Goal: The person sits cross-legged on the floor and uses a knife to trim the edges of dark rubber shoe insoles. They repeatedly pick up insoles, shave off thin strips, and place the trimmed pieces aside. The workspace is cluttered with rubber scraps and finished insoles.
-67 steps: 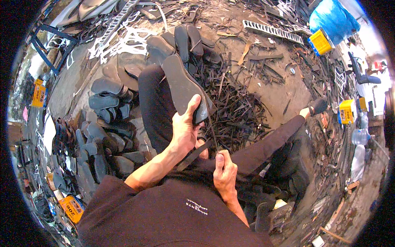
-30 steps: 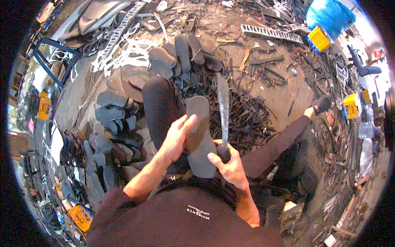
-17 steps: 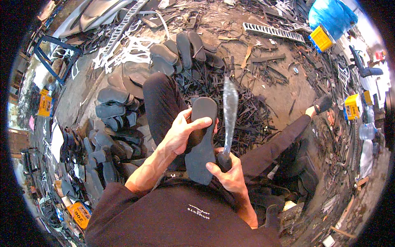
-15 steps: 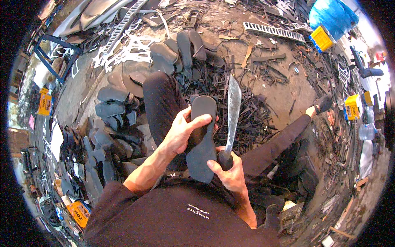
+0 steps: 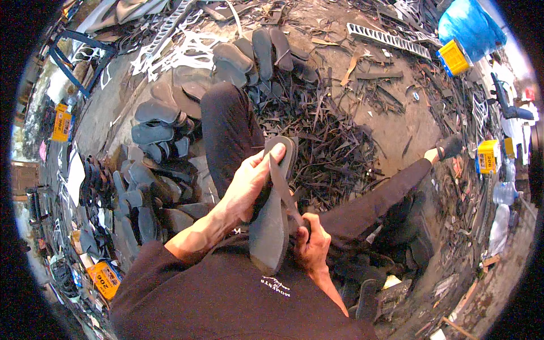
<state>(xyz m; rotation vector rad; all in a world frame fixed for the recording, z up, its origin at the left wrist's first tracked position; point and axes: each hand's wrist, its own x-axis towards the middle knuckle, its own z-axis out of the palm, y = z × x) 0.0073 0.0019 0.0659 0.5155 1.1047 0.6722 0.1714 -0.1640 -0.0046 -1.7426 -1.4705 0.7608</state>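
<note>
A dark grey shoe sole (image 5: 266,241) stands nearly lengthwise in front of my chest, its lower end close to my shirt. My left hand (image 5: 249,181) grips the upper part, thumb on the top end. My right hand (image 5: 313,243) is closed around the dark handle of a long knife. The knife's blade (image 5: 285,192) slants up and left from that fist, lying along the sole's right edge, its tip near my left thumb. Whether the edge has entered the material cannot be made out.
Piles of dark soles (image 5: 156,113) lie to the left and beyond my bent knee. Thin black offcuts (image 5: 334,147) heap up between my legs. White lattice scraps (image 5: 181,54) lie at the far left. Yellow boxes (image 5: 453,56) and a blue bag (image 5: 470,28) are at the right.
The knife has swung from pointing upright, apart from the sole, to lying slanted against its right edge. The sole has turned and its lower end has come nearer my body.
</note>
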